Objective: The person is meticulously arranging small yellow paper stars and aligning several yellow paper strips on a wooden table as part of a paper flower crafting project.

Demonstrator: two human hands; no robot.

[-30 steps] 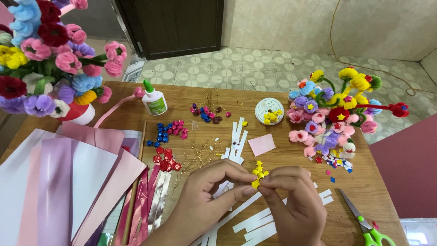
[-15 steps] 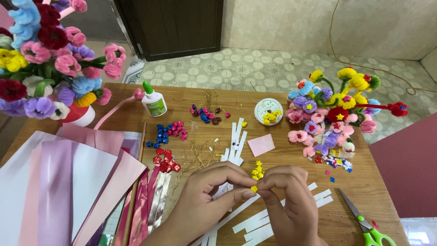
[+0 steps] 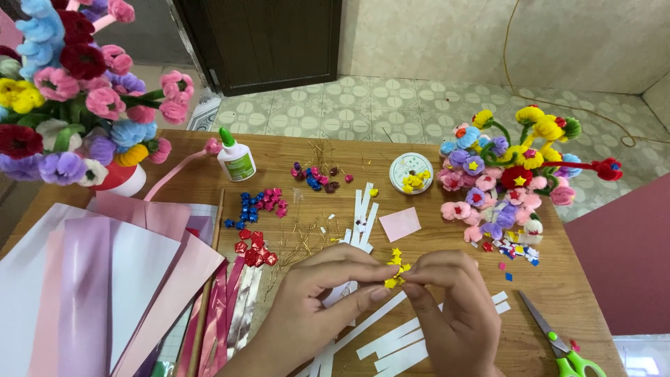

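Over the front middle of the wooden table [image 3: 419, 150], my left hand [image 3: 317, 297] and my right hand [image 3: 450, 304] meet fingertip to fingertip. Together they pinch a tiny yellow paper star [image 3: 392, 282]. A few more small yellow stars [image 3: 398, 262] lie on the table just beyond my fingers. White paper strips [image 3: 391, 335] spread out beneath and in front of both hands.
Pink and white paper sheets [image 3: 91, 279] cover the left. Red stars [image 3: 255, 250], blue and pink stars [image 3: 255, 202], a glue bottle [image 3: 235, 157], a round dish [image 3: 410, 173], a pink square [image 3: 400, 224], green-handled scissors [image 3: 562, 342] and two pipe-cleaner flower bouquets [image 3: 513, 174] [image 3: 70, 91] surround them.
My hands have kept working the little yellow star, shifting slightly toward me, away from the loose yellow stars. Everything else on the table is as before.
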